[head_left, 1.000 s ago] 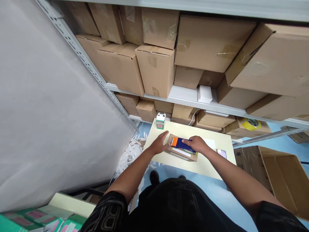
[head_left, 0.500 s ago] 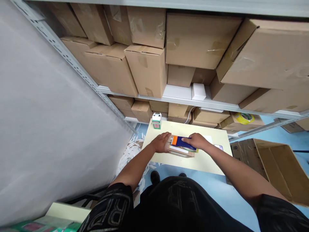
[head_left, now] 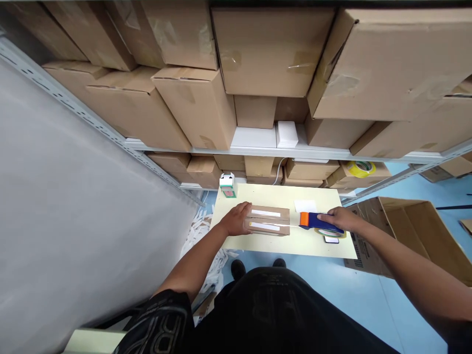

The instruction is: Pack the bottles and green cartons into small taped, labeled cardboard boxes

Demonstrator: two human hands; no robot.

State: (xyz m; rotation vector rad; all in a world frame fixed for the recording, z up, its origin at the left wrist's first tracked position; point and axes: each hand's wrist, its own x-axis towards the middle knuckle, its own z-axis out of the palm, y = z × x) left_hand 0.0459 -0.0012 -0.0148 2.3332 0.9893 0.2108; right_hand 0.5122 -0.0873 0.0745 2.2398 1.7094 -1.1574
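A small cardboard box (head_left: 268, 221) with white labels lies on the pale yellow table (head_left: 265, 194). My left hand (head_left: 236, 219) holds the box by its left end, fingers over the top and side. In my right hand (head_left: 341, 219) is a blue tape dispenser (head_left: 315, 221) with an orange front, held to the right of the box and apart from it. A strip of clear tape (head_left: 295, 225) stretches from the box top to the dispenser. The dispenser partly covers a phone (head_left: 331, 240).
On the table stand a green-and-white carton (head_left: 228, 187) and, further right, a white paper (head_left: 305, 206). Shelves of cardboard boxes (head_left: 191, 105) rise behind, with a yellow tape roll (head_left: 361, 169). A large open carton (head_left: 413, 231) is at right; paper strips (head_left: 197, 233) litter the floor at left.
My right hand has drawn the tape dispenser from above the box to its right, pulling out a strip of tape. My left hand stays on the box. The camera view has shifted.
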